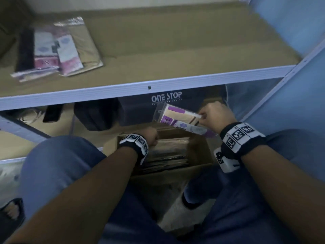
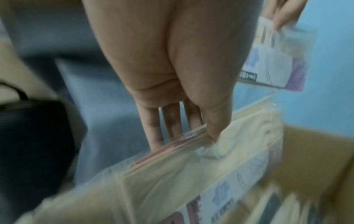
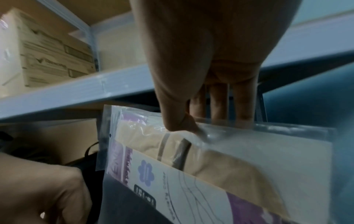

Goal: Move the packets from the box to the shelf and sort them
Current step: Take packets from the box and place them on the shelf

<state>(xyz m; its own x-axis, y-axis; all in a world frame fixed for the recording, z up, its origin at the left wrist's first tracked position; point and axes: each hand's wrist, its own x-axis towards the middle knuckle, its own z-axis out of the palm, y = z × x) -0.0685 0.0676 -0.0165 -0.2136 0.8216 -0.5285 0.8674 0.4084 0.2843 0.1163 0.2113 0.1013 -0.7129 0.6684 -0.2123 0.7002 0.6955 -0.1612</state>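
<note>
The right hand (image 1: 216, 115) pinches a clear plastic packet with a purple card (image 1: 182, 121) by its edge, above the brown cardboard box (image 1: 202, 152) and just below the white-edged shelf (image 1: 158, 85). Its long axis runs leftward from the fingers (image 3: 218, 109). The left hand (image 1: 149, 136) grips a beige packet (image 2: 172, 174) in the box.

We read "ONE STOP" in white capitals on the dark blue bag (image 1: 158, 106) under the white front edge of the shelf (image 1: 123, 90). The clear plastic packet with purple card (image 1: 182, 120) carries lettering too blurred to read.
</note>
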